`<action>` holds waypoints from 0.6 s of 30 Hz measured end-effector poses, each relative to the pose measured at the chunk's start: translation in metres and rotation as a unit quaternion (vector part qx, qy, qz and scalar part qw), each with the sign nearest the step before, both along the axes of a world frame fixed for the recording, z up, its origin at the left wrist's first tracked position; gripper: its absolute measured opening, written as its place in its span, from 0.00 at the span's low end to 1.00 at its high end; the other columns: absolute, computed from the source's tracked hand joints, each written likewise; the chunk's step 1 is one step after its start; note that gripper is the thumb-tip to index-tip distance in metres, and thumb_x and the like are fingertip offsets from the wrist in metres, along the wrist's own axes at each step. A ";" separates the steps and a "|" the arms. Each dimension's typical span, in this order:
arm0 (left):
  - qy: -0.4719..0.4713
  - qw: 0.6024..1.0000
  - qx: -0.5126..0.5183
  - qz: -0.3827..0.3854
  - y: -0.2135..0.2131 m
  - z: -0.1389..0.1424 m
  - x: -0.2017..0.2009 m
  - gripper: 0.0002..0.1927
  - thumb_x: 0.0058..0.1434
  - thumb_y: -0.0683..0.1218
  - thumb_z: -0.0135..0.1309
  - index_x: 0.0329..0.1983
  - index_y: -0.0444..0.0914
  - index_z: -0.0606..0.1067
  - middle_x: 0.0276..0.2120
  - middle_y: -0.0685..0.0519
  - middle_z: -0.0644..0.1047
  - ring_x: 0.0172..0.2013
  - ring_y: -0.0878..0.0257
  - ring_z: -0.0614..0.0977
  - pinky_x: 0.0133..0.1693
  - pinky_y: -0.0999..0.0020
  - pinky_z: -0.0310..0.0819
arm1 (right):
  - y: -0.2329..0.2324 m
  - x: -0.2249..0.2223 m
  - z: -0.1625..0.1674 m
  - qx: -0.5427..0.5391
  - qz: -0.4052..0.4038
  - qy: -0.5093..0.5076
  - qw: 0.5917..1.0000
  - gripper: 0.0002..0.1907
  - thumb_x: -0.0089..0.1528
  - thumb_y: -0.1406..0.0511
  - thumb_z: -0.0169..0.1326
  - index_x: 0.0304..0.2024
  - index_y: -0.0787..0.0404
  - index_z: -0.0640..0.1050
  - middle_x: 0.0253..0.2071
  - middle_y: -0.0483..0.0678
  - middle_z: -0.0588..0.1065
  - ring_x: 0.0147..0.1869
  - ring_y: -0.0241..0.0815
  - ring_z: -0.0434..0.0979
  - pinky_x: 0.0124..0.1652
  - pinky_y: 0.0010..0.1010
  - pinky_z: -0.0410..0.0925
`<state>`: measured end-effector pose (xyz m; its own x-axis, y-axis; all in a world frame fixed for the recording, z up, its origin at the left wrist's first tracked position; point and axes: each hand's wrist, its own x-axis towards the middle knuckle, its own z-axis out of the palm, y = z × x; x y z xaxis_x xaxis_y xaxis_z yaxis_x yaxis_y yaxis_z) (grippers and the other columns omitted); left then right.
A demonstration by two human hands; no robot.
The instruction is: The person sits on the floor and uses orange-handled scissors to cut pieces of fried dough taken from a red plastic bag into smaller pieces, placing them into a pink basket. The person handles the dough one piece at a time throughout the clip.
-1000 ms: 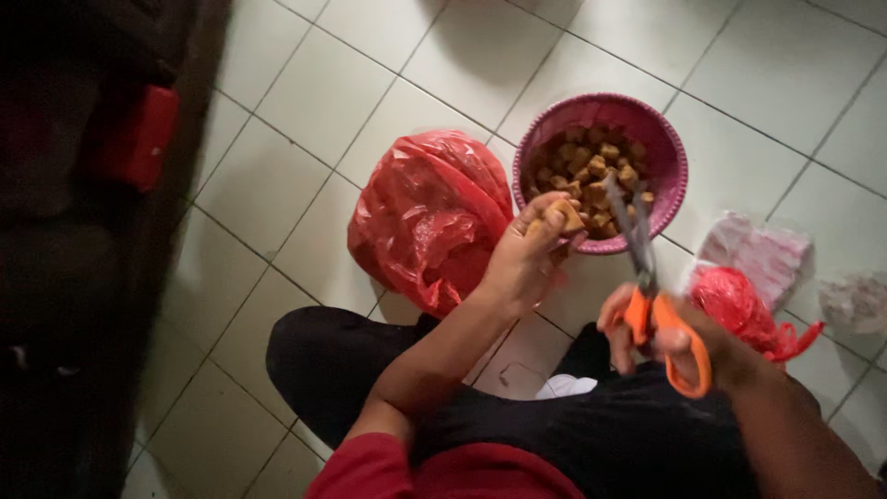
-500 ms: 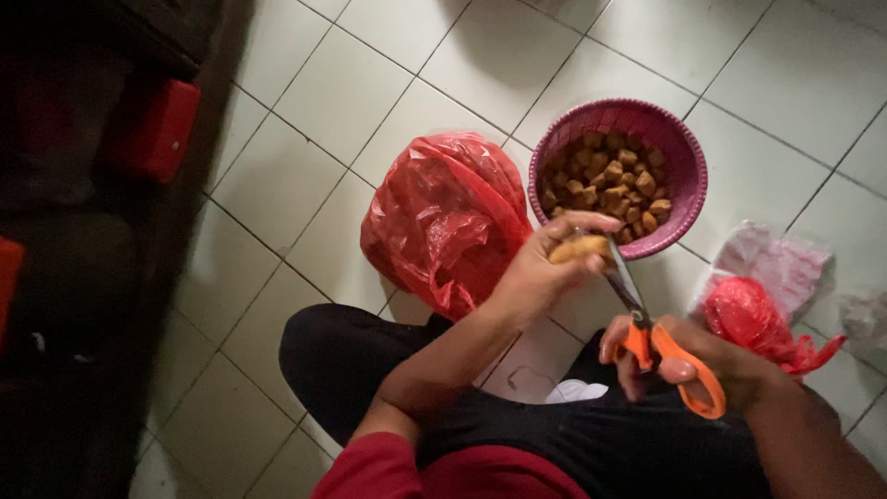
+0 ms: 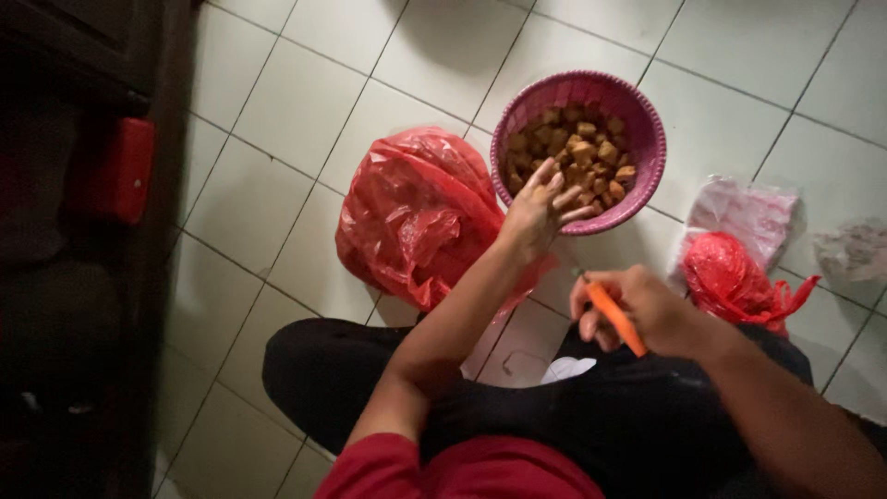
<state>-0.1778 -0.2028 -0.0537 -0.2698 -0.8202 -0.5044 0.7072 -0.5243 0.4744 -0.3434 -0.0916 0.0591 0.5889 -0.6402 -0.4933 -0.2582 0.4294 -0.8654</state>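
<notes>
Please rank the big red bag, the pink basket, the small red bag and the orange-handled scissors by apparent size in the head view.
1. Big red bag.
2. Pink basket, only slightly smaller.
3. Small red bag.
4. Scissors; mostly hidden in the right hand, so their rank is unsure.

I am wearing a red top with short sleeves, its fabric showing at the bottom edge of the view, and both my forearms are bare down to the wrists. My left hand (image 3: 540, 208) and right hand (image 3: 637, 310) are bare too, no gloves, rings or watch showing. I am wearing black trousers, loose and plain, covering my folded legs.
</notes>
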 end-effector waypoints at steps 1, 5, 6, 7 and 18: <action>-0.014 0.999 -0.023 -0.043 -0.003 -0.009 0.001 0.26 0.68 0.51 0.49 0.69 0.46 0.65 0.42 0.65 0.73 0.38 0.68 0.74 0.37 0.67 0.71 | -0.001 0.000 0.003 -0.010 0.030 0.025 0.999 0.08 0.61 0.67 0.52 0.36 0.66 0.79 0.23 0.45 0.81 0.22 0.32 0.76 0.23 0.24 0.68; -0.002 0.995 -0.066 -0.074 0.014 -0.030 0.021 0.24 0.76 0.56 0.47 0.68 0.37 0.71 0.34 0.61 0.70 0.27 0.69 0.64 0.26 0.76 0.56 | -0.002 -0.003 0.003 -0.003 0.075 0.077 0.994 0.10 0.61 0.65 0.50 0.39 0.63 0.79 0.24 0.45 0.82 0.23 0.32 0.77 0.25 0.24 0.69; 0.017 0.996 -0.071 -0.048 0.017 -0.029 0.026 0.23 0.78 0.54 0.47 0.68 0.35 0.70 0.34 0.59 0.69 0.29 0.68 0.66 0.28 0.75 0.59 | -0.003 -0.004 0.001 -0.005 0.072 0.069 0.995 0.09 0.60 0.65 0.51 0.39 0.64 0.79 0.24 0.46 0.82 0.24 0.32 0.78 0.26 0.24 0.70; 0.061 0.991 -0.103 -0.055 0.021 -0.025 0.033 0.23 0.76 0.52 0.46 0.68 0.35 0.70 0.36 0.58 0.70 0.33 0.67 0.68 0.31 0.74 0.62 | -0.003 -0.006 -0.002 -0.006 0.069 0.060 0.996 0.10 0.60 0.65 0.53 0.39 0.65 0.79 0.24 0.46 0.81 0.25 0.33 0.78 0.27 0.25 0.71; 0.106 0.969 -0.223 0.027 0.031 0.071 0.073 0.16 0.76 0.48 0.49 0.64 0.40 0.67 0.58 0.50 0.75 0.61 0.58 0.76 0.62 0.56 0.71 | -0.007 -0.015 -0.016 0.092 0.025 -0.114 0.989 0.52 0.46 0.34 0.62 0.54 0.68 0.70 0.32 0.55 0.79 0.35 0.44 0.78 0.34 0.31 0.65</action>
